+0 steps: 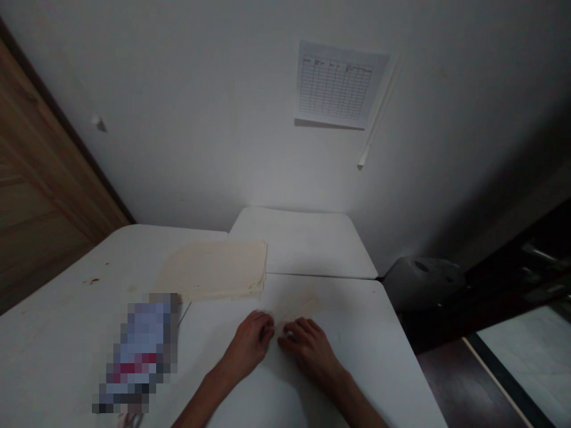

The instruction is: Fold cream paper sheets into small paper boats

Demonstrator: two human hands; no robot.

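My left hand and my right hand are close together over the near part of the white table. The fingers of both are curled into a pinch, at the near edge of a thin, pale, almost see-through sheet. The sheet lies low on the table and hardly stands out from it; the part between my fingertips is partly hidden. Beyond my left hand rests a flat stack of cream-coloured thin sheets, with slightly uneven edges.
On the left, a blurred-out blue, white and red item lies on the table. A white panel adjoins the table's back edge, against the wall. A printed table sheet hangs there. A grey boxy object stands beyond the right edge.
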